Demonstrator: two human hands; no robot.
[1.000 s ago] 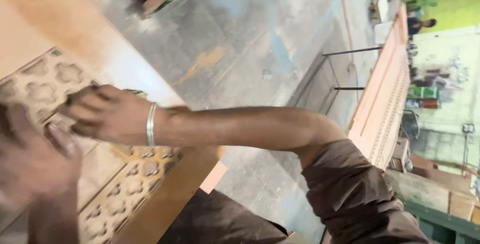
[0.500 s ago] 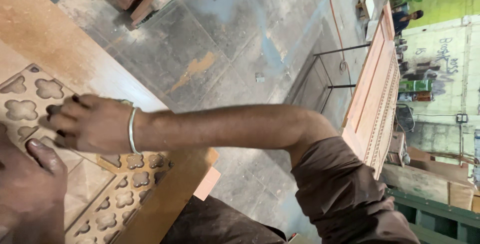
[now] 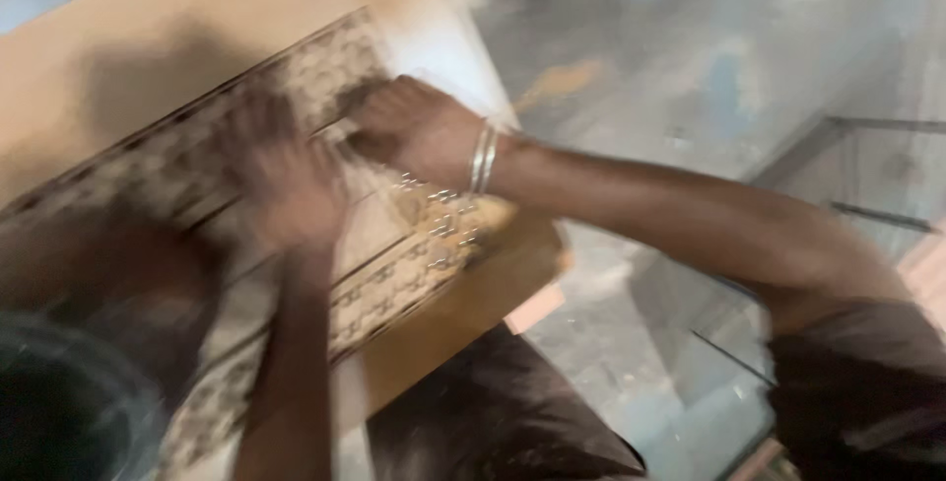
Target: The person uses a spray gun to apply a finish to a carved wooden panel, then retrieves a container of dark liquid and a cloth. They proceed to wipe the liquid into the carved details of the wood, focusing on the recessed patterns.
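Head view, now blurred: the carved panel [image 3: 374, 244] lies flat on the wooden surface [image 3: 128, 57]. Right hand [image 3: 419, 131] has shifted further onto it, pressing flat; left hand [image 3: 281, 180] has moved up beside it, fingers' state not discernible. Work on the panel continues.

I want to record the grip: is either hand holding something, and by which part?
Cannot be told: both the right hand and the blurred left hand lie on the flat carved wooden panel with floral cut-outs; no closed grip shows.
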